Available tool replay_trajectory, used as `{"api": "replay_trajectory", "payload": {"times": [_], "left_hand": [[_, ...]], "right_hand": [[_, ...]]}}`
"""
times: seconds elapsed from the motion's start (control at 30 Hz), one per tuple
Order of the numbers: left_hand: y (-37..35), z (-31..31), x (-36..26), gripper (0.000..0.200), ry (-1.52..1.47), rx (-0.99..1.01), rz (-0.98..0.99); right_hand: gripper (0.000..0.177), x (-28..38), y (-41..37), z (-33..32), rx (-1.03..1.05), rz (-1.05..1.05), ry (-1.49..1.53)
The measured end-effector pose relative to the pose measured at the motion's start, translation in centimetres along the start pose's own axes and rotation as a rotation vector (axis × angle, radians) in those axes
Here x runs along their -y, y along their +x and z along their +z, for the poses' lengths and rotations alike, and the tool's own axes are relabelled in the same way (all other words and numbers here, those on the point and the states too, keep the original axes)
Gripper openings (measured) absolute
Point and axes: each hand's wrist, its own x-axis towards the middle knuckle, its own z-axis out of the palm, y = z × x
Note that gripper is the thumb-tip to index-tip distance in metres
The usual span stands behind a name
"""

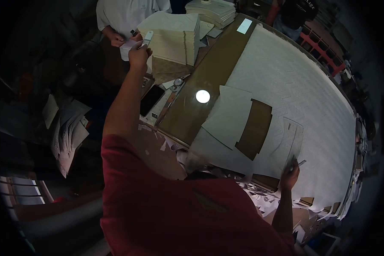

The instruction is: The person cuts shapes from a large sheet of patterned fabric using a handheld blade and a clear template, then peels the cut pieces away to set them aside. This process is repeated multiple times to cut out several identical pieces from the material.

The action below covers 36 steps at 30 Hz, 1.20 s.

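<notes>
My left hand (139,54) is stretched out at the upper left, its fingers closed on a small white flat item (148,36) beside a tall stack of cream sheets (170,42). My right hand (289,176) is at the near edge of the white layered material (286,81), its fingers round a thin pen-like tool (302,162). Next to it lies a pale pattern piece (291,133) with a curved line. A loose pale panel (230,115) and a brown cut-out opening (257,127) lie further left.
A person in a white shirt (130,17) stands across at the upper left, hands near the stack. Another person (292,17) is at the far right. A black phone (152,100) and a round metal object (178,82) lie left of the brown table surface (213,70). Scraps hang below the near edge.
</notes>
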Motion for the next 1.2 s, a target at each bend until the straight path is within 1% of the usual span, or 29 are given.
{"api": "replay_trajectory", "payload": {"times": [0.03,0.07,0.13,0.2,0.27,0.33,0.37,0.43,0.47,0.53,0.57,0.63,0.67,0.73,0.77,0.83,0.87,0.9,0.93,0.97,1.0,1.07,1.13,1.2], "left_hand": [[0.8,0.5,-0.3,0.031,-0.143,0.054,0.065],[1.1,1.3,-1.2,0.031,-0.147,0.063,0.064],[1.9,3.2,-2.5,0.033,-0.294,-0.047,0.055],[5.2,3.9,-1.7,0.034,-0.321,-0.021,0.041],[5.9,5.0,-2.6,0.035,-0.345,0.003,0.028],[6.8,6.4,-3.4,0.034,-0.266,-0.06,0.002],[7.4,6.9,-3.6,0.034,-0.271,-0.051,0.001],[9.0,7.8,-4.1,0.033,-0.223,-0.108,0.033],[10.2,7.8,-3.6,0.033,-0.227,-0.102,0.032],[11.4,7.2,-2.8,0.039,0.175,-0.096,0.074],[11.5,6.9,-2.4,0.039,0.174,-0.097,0.071],[10.7,5.8,-1.6,0.05,1.093,-0.099,0.274],[10.3,5.7,-1.7,0.05,1.096,-0.098,0.271],[9.4,5.8,-1.7,0.057,0.952,-0.152,0.229],[8.6,5.7,-1.6,0.057,0.956,-0.15,0.225],[6.5,6.0,-1.4,0.053,0.848,-0.456,0.265],[5.1,5.7,-1.2,0.051,0.846,-0.434,0.446],[3.4,5.7,-0.6,0.049,0.829,-0.383,0.62],[1.6,6.0,-0.3,0.044,0.84,-0.258,0.701],[-0.8,7.1,0.4,0.038,0.835,-0.122,0.775],[-4.1,8.9,1.6,0.038,0.81,-0.027,0.753],[-10.2,11.3,3.3,0.028,0.566,0.433,0.489],[-17.3,13.6,7.3,0.023,0.398,0.678,0.4],[-23.8,15.4,10.3,0.029,0.457,0.837,0.434]], "right_hand": [[0.035,0.1,0.1,0.1,-0.004,0.004,-0.003],[0.037,0.1,0.2,0.1,-0.014,-0.015,0.004],[0.039,0.1,0.1,-0.1,-0.032,-0.027,0.002],[0.04,0.2,0.1,0.0,-0.018,-0.013,-0.013],[0.04,0.6,0.1,-0.2,-0.002,0.027,0.007],[0.04,0.8,0.1,-0.3,0.01,0.068,0.027],[0.039,0.7,0.1,-0.2,0.003,0.041,0.001],[0.038,0.6,0.2,-0.1,-0.008,0.018,-0.028],[0.037,0.2,0.2,0.0,-0.011,-0.009,-0.058],[0.036,0.0,0.0,0.1,-0.011,-0.037,-0.091],[0.034,0.1,0.0,0.0,-0.011,-0.038,-0.087],[0.033,0.2,0.1,0.0,-0.005,-0.04,-0.084],[0.032,0.2,0.1,0.0,-0.007,-0.036,-0.087],[0.032,0.2,0.0,0.0,-0.003,-0.029,-0.091],[0.032,0.1,0.1,0.0,0.005,-0.019,-0.092],[0.032,-0.1,0.1,0.1,0.012,-0.022,-0.112],[0.032,-0.3,0.0,0.2,0.011,-0.023,-0.137],[0.033,0.1,0.0,0.2,0.012,-0.02,-0.108],[0.034,0.4,0.0,-0.1,0.018,0.001,-0.098],[0.038,0.3,0.1,0.0,0.001,-0.037,-0.111],[0.039,0.9,0.1,-0.5,0.026,0.019,-0.127],[0.04,0.5,0.1,-0.2,-0.009,-0.033,-0.114],[0.041,0.9,0.1,-0.4,0.042,0.049,-0.113],[0.04,1.1,0.2,-0.5,0.036,0.056,-0.111]]}}
